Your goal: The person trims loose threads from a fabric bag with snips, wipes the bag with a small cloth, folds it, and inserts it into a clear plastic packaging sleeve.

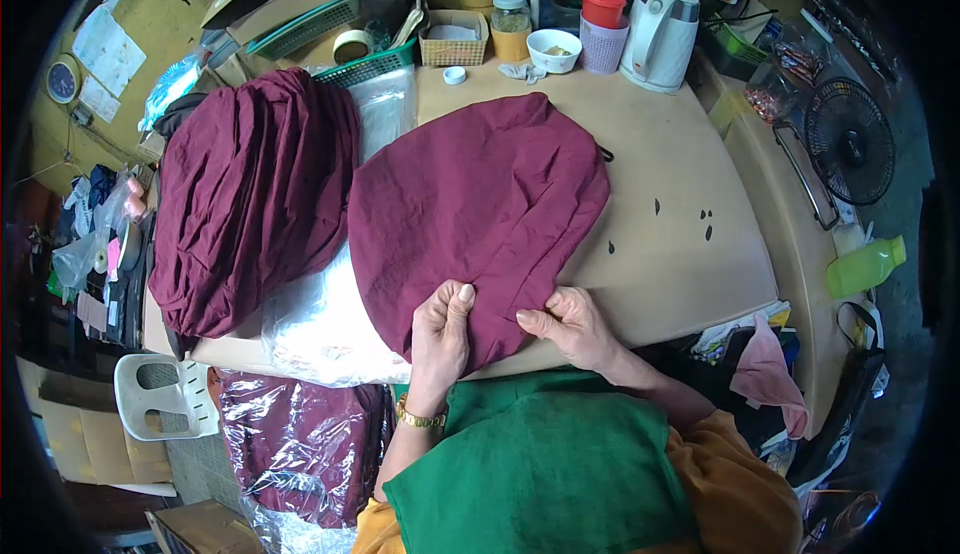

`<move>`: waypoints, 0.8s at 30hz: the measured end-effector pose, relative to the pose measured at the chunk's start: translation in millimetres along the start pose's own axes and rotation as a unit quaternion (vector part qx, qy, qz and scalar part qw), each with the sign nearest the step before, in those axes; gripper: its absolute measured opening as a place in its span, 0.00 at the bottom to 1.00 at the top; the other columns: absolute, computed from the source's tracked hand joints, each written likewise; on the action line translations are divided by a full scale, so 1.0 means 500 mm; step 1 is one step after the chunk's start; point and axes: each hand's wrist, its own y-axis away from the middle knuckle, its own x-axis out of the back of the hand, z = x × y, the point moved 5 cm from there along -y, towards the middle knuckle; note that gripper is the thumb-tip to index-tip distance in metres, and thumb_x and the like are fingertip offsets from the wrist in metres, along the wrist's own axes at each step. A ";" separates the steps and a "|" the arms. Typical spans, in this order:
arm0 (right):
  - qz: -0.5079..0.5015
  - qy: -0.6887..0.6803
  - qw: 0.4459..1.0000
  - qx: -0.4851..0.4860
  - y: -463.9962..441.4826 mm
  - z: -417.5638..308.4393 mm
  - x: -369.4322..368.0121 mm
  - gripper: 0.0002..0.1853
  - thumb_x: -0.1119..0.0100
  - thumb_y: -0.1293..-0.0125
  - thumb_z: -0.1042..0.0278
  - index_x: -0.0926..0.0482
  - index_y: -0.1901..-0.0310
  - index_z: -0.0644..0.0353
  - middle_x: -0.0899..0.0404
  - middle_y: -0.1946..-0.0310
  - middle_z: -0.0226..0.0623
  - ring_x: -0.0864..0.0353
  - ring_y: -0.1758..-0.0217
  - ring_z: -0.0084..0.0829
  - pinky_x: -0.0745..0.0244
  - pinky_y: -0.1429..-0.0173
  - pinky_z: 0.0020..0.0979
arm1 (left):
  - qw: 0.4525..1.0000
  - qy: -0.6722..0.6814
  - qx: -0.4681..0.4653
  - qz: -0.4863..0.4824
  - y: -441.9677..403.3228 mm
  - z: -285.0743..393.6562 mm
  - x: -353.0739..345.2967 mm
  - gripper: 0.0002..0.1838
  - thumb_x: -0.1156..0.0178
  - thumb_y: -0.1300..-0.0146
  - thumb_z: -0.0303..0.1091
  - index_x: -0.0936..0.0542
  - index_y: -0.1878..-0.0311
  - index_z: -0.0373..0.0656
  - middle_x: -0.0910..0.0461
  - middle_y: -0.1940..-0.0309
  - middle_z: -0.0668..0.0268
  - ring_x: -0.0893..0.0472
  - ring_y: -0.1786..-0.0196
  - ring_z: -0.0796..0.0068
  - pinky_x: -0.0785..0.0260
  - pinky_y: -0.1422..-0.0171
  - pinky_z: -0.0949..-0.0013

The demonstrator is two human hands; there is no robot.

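Observation:
A rounded maroon fabric piece (470,194) lies on the tan tabletop in front of me, with creases across its right half. I cannot tell what kind of article it is. A small black tab or cord end (606,155) sticks out at its upper right edge. My left hand (441,324) is closed on the near edge, thumb on top. A short way to the right, my right hand (573,328) pinches the same piece near its lower right edge. To the left rises a big heap of maroon fabric (250,194), apart from both hands.
Clear plastic bags (325,329) lie beneath and beside the fabric. Along the back stand a white kettle (660,36), a white bowl (553,50), a jar (510,26) and baskets. A plastic-wrapped maroon bundle (300,444) sits below the table's near left edge, beside a white chair (165,397).

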 end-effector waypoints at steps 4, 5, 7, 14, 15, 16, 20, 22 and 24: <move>0.059 0.004 0.997 0.044 -0.005 -0.003 -0.003 0.14 0.40 0.28 0.63 0.17 0.56 0.68 0.16 0.70 0.30 0.24 0.68 0.16 0.26 0.62 0.27 | 0.994 -0.070 -0.076 0.041 0.009 0.047 -0.005 0.16 0.35 0.31 0.40 0.23 0.64 0.35 0.23 0.75 0.73 0.26 0.69 0.82 0.31 0.60 0.75; 0.060 0.003 0.997 0.043 -0.003 -0.004 -0.002 0.14 0.40 0.28 0.63 0.17 0.56 0.68 0.16 0.70 0.30 0.24 0.68 0.16 0.26 0.62 0.27 | 0.978 -0.188 -0.096 0.012 0.019 0.086 -0.012 0.17 0.32 0.35 0.41 0.21 0.61 0.34 0.20 0.72 0.68 0.23 0.67 0.80 0.29 0.59 0.73; 0.047 0.040 0.998 -0.002 -0.005 -0.001 0.002 0.13 0.41 0.27 0.63 0.17 0.58 0.67 0.16 0.70 0.31 0.23 0.68 0.17 0.26 0.61 0.28 | 0.948 -0.306 -0.065 -0.057 0.024 0.089 -0.012 0.24 0.24 0.45 0.41 0.18 0.54 0.31 0.13 0.63 0.57 0.15 0.60 0.74 0.23 0.56 0.66; 0.119 0.031 0.990 0.067 -0.029 -0.028 -0.005 0.14 0.41 0.27 0.62 0.17 0.61 0.67 0.15 0.70 0.32 0.21 0.67 0.20 0.25 0.61 0.30 | 0.983 -0.110 0.016 -0.144 0.018 0.035 -0.007 0.19 0.28 0.39 0.35 0.17 0.51 0.31 0.13 0.59 0.60 0.19 0.58 0.80 0.25 0.50 0.70; 0.136 0.037 0.988 0.064 -0.030 -0.026 -0.002 0.14 0.40 0.28 0.63 0.18 0.61 0.68 0.15 0.70 0.32 0.21 0.67 0.20 0.25 0.61 0.29 | 0.985 -0.057 0.047 -0.158 0.019 0.032 -0.008 0.16 0.30 0.37 0.33 0.17 0.52 0.31 0.14 0.59 0.62 0.20 0.57 0.80 0.27 0.49 0.71; 0.152 0.044 0.985 0.062 -0.031 -0.024 0.001 0.13 0.40 0.28 0.63 0.18 0.61 0.68 0.16 0.70 0.31 0.21 0.67 0.19 0.25 0.61 0.29 | 0.982 -0.004 0.078 -0.171 0.019 0.029 -0.010 0.13 0.32 0.36 0.31 0.16 0.53 0.31 0.14 0.59 0.64 0.21 0.57 0.81 0.28 0.47 0.72; 0.156 0.013 0.986 0.066 -0.036 -0.003 -0.004 0.12 0.39 0.28 0.63 0.17 0.62 0.66 0.16 0.70 0.29 0.22 0.67 0.18 0.25 0.61 0.27 | 0.973 0.072 0.100 -0.193 0.015 0.043 -0.010 0.11 0.33 0.34 0.31 0.15 0.55 0.33 0.15 0.61 0.68 0.22 0.59 0.82 0.30 0.49 0.74; 0.156 -0.098 0.982 0.039 -0.038 0.017 -0.008 0.12 0.40 0.28 0.64 0.17 0.63 0.65 0.17 0.71 0.26 0.22 0.67 0.17 0.25 0.61 0.25 | 0.970 0.049 0.085 -0.223 0.011 0.013 0.003 0.11 0.33 0.34 0.33 0.14 0.55 0.33 0.16 0.63 0.70 0.24 0.61 0.83 0.31 0.51 0.75; 0.148 -0.108 0.982 0.034 -0.039 0.016 -0.011 0.11 0.40 0.28 0.64 0.17 0.63 0.65 0.17 0.71 0.26 0.22 0.67 0.17 0.25 0.61 0.25 | 0.967 0.073 0.092 -0.228 0.013 -0.003 0.004 0.12 0.33 0.34 0.33 0.14 0.56 0.33 0.16 0.64 0.71 0.24 0.62 0.84 0.31 0.51 0.75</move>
